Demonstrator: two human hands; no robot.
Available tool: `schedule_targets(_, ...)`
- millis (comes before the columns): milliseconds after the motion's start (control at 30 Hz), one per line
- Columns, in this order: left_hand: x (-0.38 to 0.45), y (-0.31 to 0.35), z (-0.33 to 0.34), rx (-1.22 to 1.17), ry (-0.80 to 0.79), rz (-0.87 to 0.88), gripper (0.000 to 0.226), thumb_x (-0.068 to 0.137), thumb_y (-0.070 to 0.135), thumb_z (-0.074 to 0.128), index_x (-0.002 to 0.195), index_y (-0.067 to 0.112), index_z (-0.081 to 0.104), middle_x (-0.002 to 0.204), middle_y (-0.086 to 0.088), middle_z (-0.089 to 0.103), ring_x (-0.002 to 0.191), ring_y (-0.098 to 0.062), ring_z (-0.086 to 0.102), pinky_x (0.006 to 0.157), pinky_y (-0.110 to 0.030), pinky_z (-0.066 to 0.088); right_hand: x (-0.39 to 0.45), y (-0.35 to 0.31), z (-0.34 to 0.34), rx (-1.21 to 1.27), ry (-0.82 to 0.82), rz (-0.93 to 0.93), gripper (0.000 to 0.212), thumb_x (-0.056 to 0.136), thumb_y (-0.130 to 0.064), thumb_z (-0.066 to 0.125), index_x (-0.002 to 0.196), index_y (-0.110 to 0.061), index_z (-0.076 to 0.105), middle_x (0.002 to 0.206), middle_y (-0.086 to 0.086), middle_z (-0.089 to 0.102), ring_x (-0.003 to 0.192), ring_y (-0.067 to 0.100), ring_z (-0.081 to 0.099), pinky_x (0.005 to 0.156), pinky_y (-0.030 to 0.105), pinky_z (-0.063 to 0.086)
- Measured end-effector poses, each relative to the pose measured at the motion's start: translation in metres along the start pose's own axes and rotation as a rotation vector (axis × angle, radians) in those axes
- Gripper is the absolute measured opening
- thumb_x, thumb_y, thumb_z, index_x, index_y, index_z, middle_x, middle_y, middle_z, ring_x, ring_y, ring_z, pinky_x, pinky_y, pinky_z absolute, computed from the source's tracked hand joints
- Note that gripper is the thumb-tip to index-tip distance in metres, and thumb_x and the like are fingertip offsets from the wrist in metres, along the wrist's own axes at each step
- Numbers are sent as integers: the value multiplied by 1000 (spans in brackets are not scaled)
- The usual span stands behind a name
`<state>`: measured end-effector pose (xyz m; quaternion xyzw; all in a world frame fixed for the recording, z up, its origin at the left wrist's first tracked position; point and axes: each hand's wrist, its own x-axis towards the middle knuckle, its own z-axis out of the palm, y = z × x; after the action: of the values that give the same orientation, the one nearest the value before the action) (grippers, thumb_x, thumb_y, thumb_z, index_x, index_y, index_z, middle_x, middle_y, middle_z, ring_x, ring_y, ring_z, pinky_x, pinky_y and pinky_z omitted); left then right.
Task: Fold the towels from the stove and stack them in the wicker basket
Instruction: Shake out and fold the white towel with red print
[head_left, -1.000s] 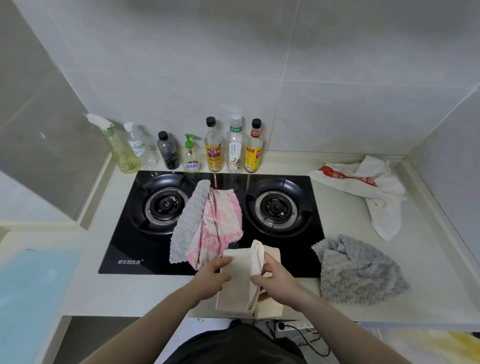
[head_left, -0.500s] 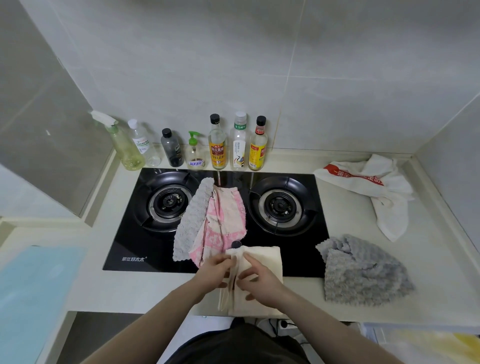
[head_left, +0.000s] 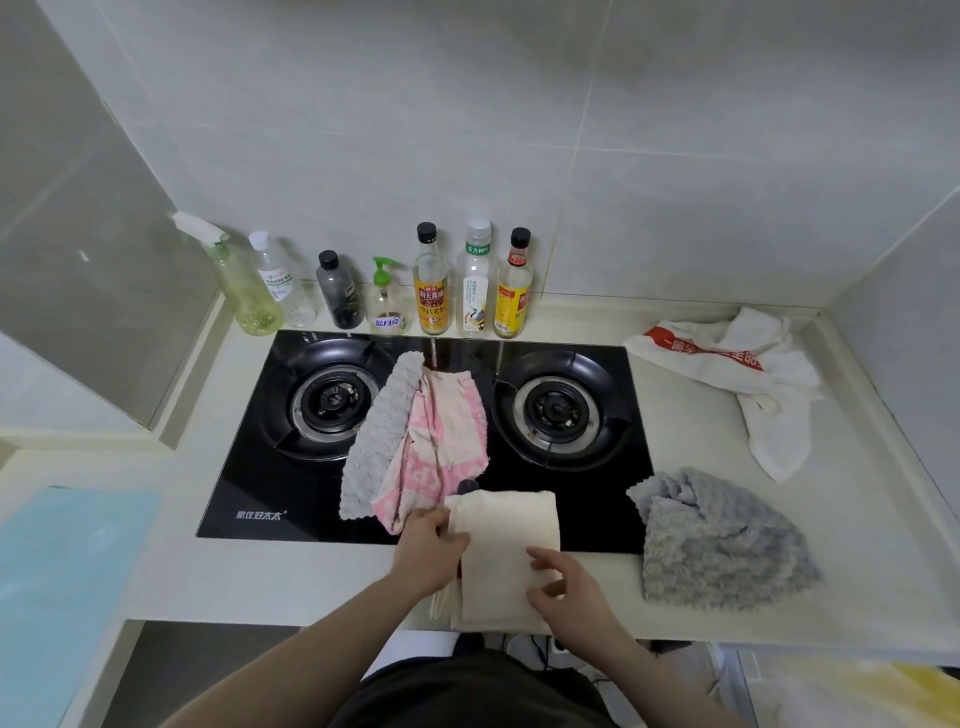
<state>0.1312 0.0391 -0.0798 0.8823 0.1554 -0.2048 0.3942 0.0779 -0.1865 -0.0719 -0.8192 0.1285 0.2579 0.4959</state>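
Two hands on cream towel (head_left: 506, 551), folded, straddling stove (head_left: 260, 483) edge and counter (head_left: 260, 577). Left hand (head_left: 428, 545) pinches left edge; right hand (head_left: 563, 584) loosely open, touching it. Risk: layers slip apart on lifting. Basket unseen.

Pale grey tiled walls (head_left: 519, 130) meet in a corner around a cream countertop (head_left: 701, 431) under soft, even light.

Cream towel (head_left: 506, 551) now folded over, lying flat across stove edge and surface. Right hand (head_left: 569, 590) let go, hovers open over it; left hand (head_left: 431, 545) shifted to left edge.
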Motion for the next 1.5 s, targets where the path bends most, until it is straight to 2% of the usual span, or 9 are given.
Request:
schedule_targets(267, 4, 1, -12, -34, -126, -65, 12, 97, 27, 61, 107, 20, 59, 107, -2, 66, 98, -20, 63, 76, -28, 51, 3, 2, 10, -143, -39, -36, 48, 91, -19, 64, 135, -37, 57, 120, -22, 58, 89, 6, 65, 78, 15, 53)
schedule_targets(400, 5, 4, -13, -81, -150, -99, 25, 94, 28, 65, 115, 15, 60, 109, -4, 66, 95, -18, 62, 75, -28, 51, 5, 7, 10, -180, -55, -55, 48, 89, -18, 63, 133, -36, 58, 123, -19, 58, 91, 5, 65, 86, 20, 56)
schedule_targets(600, 4, 11, -11, -194, -54, -105, 47, 80, 32, 81, 109, 16, 48, 101, -1, 57, 82, -12, 56, 65, -25, 47, 13, -7, -5, -49, 105, -55, 41, 91, -20, 68, 126, -38, 59, 126, -22, 60, 84, 6, 64, 71, 15, 52)
schedule_targets(800, 11, 17, -17, -420, -13, -206, 64, 76, 36, 88, 119, 14, 45, 113, -1, 57, 99, -14, 59, 74, -23, 46, 45, -12, -22, 87, 141, 104, 70, 89, -29, 74, 150, -27, 39, 142, -4, 49, 90, 19, 70, 70, 28, 55)
schedule_targets(1000, 13, 23, -27, -357, -163, -175, 23, 87, 24, 77, 107, 19, 66, 107, -3, 68, 93, -13, 63, 80, -30, 52, 63, -21, -28, 244, 82, 210, 73, 92, -26, 72, 154, -19, 34, 126, 1, 63, 68, 19, 66, 61, 28, 54)
schedule_targets(1100, 12, 24, -31, -366, -219, -170, 23, 85, 22, 77, 107, 21, 71, 102, -1, 70, 90, -13, 65, 73, -25, 50, 64, -26, -29, 255, 71, 245, 63, 90, -25, 73, 146, -20, 47, 113, 4, 68, 74, 19, 65, 61, 28, 53)
schedule_targets(1267, 8, 26, -35, -359, -227, -154, 17, 86, 17, 75, 100, 25, 69, 99, 2, 70, 88, -10, 64, 69, -22, 48, 59, -30, -38, 205, 13, 213, 14, 88, -21, 74, 101, -17, 75, 88, 3, 70, 73, 16, 62, 65, 29, 50)
schedule_targets(1433, 10, 34, -36, -372, -250, -179, 27, 92, 9, 65, 118, 14, 61, 94, -4, 68, 63, -13, 69, 56, -25, 49, 53, -32, -50, 230, 16, 147, 13, 90, -17, 72, 104, -16, 71, 87, 5, 69, 71, 16, 64, 64, 29, 59)
schedule_targets(1500, 11, 39, -33, -495, -284, -201, 38, 92, 3, 63, 127, 15, 54, 104, -12, 71, 73, -22, 76, 59, -26, 56, 52, -35, -51, 257, 15, 142, 13, 91, -14, 70, 104, -13, 68, 87, 9, 68, 65, 17, 66, 64, 34, 61)
